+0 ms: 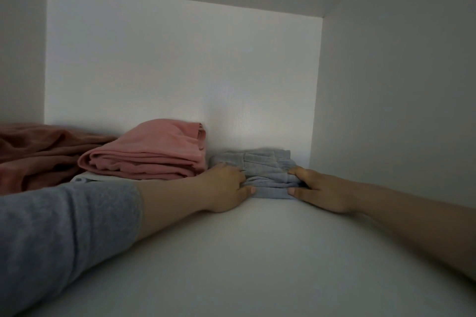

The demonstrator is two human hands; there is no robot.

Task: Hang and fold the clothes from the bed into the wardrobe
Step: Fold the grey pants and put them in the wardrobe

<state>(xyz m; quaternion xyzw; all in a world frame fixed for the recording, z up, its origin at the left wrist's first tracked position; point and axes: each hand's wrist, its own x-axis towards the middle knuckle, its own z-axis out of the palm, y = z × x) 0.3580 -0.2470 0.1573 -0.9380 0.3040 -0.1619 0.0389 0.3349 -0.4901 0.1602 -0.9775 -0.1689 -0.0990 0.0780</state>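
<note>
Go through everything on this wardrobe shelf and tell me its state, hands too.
grey garment: folded, on the shelf.
pink garment: folded, atop a pale item.
rust-red garment: rumpled, not folded.
left hand: grips the grey garment's left end.
right hand: grips its right end.

Two hands [226, 189] [322, 192], one grey garment [268, 170], one pink garment [152, 152], one rust-red garment [33, 154], perhaps one white garment [85, 177].
</note>
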